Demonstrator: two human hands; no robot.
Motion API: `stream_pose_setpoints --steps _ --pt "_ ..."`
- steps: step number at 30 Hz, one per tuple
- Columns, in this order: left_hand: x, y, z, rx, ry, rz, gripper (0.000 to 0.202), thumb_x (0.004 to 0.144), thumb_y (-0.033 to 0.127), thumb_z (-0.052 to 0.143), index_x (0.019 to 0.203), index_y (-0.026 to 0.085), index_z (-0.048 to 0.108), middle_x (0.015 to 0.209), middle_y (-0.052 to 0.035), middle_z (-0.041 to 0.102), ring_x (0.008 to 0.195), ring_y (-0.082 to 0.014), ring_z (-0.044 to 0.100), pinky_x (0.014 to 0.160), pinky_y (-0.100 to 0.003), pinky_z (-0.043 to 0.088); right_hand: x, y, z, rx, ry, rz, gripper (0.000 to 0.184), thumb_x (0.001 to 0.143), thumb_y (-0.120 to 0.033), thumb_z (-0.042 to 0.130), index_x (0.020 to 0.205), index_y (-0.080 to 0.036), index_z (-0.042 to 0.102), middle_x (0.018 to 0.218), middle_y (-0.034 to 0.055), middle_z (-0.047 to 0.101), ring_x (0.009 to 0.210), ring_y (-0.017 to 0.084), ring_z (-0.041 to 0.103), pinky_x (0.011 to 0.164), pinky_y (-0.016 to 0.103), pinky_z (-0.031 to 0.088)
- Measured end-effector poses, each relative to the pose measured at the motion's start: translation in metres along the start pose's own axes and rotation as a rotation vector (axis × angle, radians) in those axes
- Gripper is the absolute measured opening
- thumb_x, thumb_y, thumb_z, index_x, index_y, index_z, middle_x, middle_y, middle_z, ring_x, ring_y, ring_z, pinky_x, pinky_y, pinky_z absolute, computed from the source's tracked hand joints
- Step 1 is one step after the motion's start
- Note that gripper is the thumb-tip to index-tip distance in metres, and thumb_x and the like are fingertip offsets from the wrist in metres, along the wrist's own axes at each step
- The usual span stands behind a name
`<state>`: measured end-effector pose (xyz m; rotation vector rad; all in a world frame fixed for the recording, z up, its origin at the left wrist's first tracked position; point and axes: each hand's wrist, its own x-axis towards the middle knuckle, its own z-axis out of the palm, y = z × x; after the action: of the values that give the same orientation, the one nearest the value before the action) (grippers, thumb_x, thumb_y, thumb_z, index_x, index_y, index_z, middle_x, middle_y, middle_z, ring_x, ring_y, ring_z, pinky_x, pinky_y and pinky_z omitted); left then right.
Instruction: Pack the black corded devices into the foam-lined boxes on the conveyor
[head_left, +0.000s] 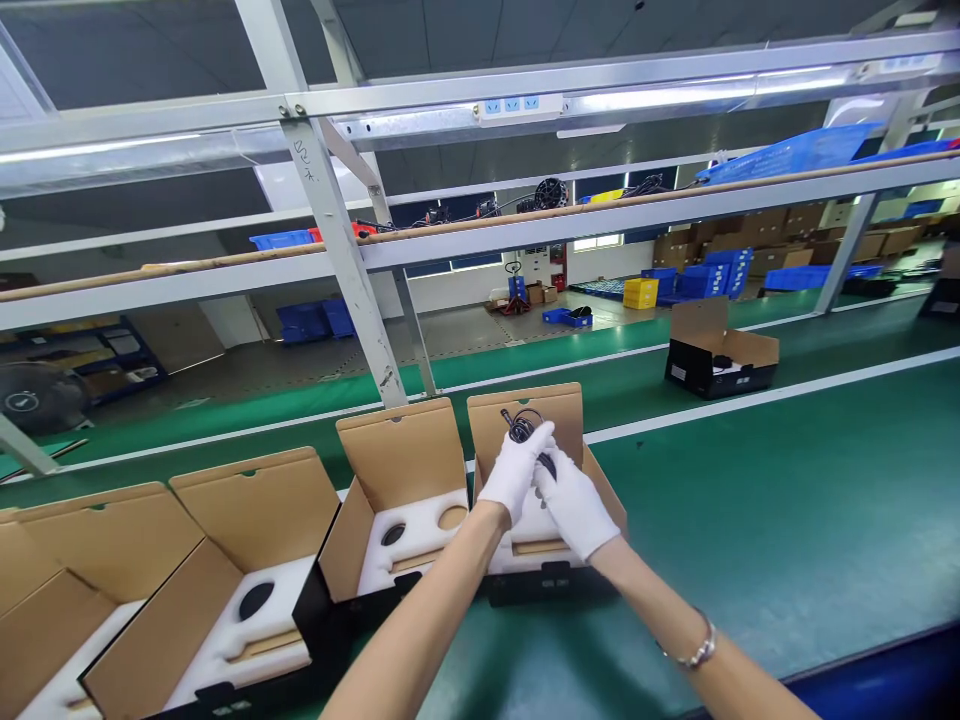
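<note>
Both my hands wear white gloves and meet over an open cardboard box (pixel 491 425) on the green belt. My left hand (pixel 516 468) is closed on a coiled black cable (pixel 521 424) held up in front of the box's raised lid. My right hand (pixel 574 503) is closed beside it, fingers on a dark part of the same cable bundle. Under the hands the box holds a white foam insert (pixel 529 530) with a slot. A bracelet sits on my right wrist.
Left of it stand three more open boxes (pixel 401 490) with white foam inserts, round recesses showing. Another open black box (pixel 718 355) sits farther along the green conveyor (pixel 787 500). A metal frame (pixel 341 235) and shelf rails cross overhead; blue crates stand behind.
</note>
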<state>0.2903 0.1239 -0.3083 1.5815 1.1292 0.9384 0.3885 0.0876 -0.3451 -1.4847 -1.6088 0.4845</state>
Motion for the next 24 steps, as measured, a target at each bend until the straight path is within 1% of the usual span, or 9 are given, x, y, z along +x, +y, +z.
stream_pose_setpoints --steps 2,5,6,8,11,15,18,21,24 --pt "0.006 0.001 -0.014 0.198 -0.07 0.015 0.041 0.097 0.047 0.051 0.123 0.016 0.053 0.107 -0.008 0.064 0.09 -0.0193 0.064 0.079 -0.038 0.057 0.001 0.007 0.003 -0.214 -0.091 -0.065 0.039 0.1 -0.044 0.038 0.127 -0.023 0.057 0.112 0.0085 0.071 0.098 0.021 0.068 0.079 0.03 0.05" --pt "0.019 -0.001 -0.039 0.564 -0.192 0.009 0.034 0.091 0.04 0.062 0.113 0.015 0.058 0.101 -0.006 0.064 0.089 -0.0201 0.063 0.084 -0.042 0.055 0.008 0.017 -0.008 -0.423 -0.197 -0.071 0.028 0.097 -0.04 0.046 0.099 -0.023 0.069 0.097 0.0075 0.073 0.093 0.024 0.069 0.078 0.032 0.049" --pt "0.025 -0.003 -0.045 0.683 -0.24 0.009 0.033 0.09 0.039 0.064 0.113 0.015 0.059 0.102 -0.0062 0.064 0.092 -0.0209 0.063 0.087 -0.044 0.054 0.011 0.019 -0.012 -0.451 -0.175 -0.053 0.029 0.098 -0.037 0.044 0.097 -0.022 0.07 0.097 0.0081 0.072 0.093 0.025 0.068 0.078 0.034 0.048" --pt "0.036 -0.007 -0.052 0.883 -0.356 0.008 0.034 0.09 0.037 0.065 0.114 0.015 0.059 0.107 -0.0072 0.063 0.097 -0.0221 0.062 0.091 -0.046 0.053 0.016 0.02 -0.017 -0.504 -0.095 -0.081 0.033 0.1 -0.03 0.037 0.112 -0.022 0.067 0.114 0.01 0.069 0.103 0.025 0.065 0.084 0.035 0.047" --pt "0.05 -0.013 -0.049 1.083 -0.541 -0.013 0.032 0.091 0.038 0.064 0.113 0.016 0.06 0.11 -0.0075 0.064 0.098 -0.0217 0.063 0.089 -0.044 0.055 0.024 0.017 -0.011 -0.542 -0.138 -0.212 0.039 0.098 -0.023 0.04 0.135 -0.025 0.052 0.134 0.0079 0.061 0.118 0.022 0.059 0.089 0.032 0.046" --pt "0.058 -0.023 -0.034 1.265 -0.684 -0.072 0.03 0.093 0.042 0.061 0.107 0.015 0.063 0.106 -0.0062 0.066 0.093 -0.0202 0.064 0.084 -0.04 0.057 0.039 0.019 0.015 -0.602 -0.36 -0.158 0.026 0.092 -0.021 0.052 0.115 -0.021 0.064 0.11 0.0091 0.072 0.099 0.025 0.068 0.08 0.035 0.05" --pt "0.051 -0.032 -0.024 1.394 -0.671 -0.104 0.029 0.092 0.04 0.064 0.107 0.015 0.064 0.108 -0.0066 0.066 0.096 -0.0208 0.065 0.086 -0.041 0.057 0.051 0.028 0.034 -0.655 -0.461 -0.066 0.015 0.093 -0.024 0.058 0.101 -0.016 0.069 0.1 0.0099 0.072 0.091 0.023 0.069 0.079 0.037 0.054" --pt "0.033 -0.043 -0.013 1.53 -0.494 -0.116 0.032 0.091 0.037 0.064 0.114 0.015 0.062 0.118 -0.009 0.063 0.108 -0.0248 0.062 0.094 -0.046 0.054 0.059 0.034 0.046 -0.69 -0.533 -0.017 0.027 0.095 -0.035 0.061 0.112 -0.015 0.065 0.112 0.0078 0.068 0.097 0.02 0.066 0.085 0.04 0.056" --pt "0.017 -0.051 -0.003 1.621 -0.33 -0.134 0.038 0.092 0.036 0.063 0.123 0.015 0.057 0.128 -0.0125 0.058 0.117 -0.028 0.057 0.1 -0.053 0.05 0.062 0.032 0.052 -0.713 -0.565 0.006 0.036 0.094 -0.037 0.062 0.123 -0.015 0.06 0.123 0.01 0.063 0.104 0.021 0.064 0.088 0.042 0.056"
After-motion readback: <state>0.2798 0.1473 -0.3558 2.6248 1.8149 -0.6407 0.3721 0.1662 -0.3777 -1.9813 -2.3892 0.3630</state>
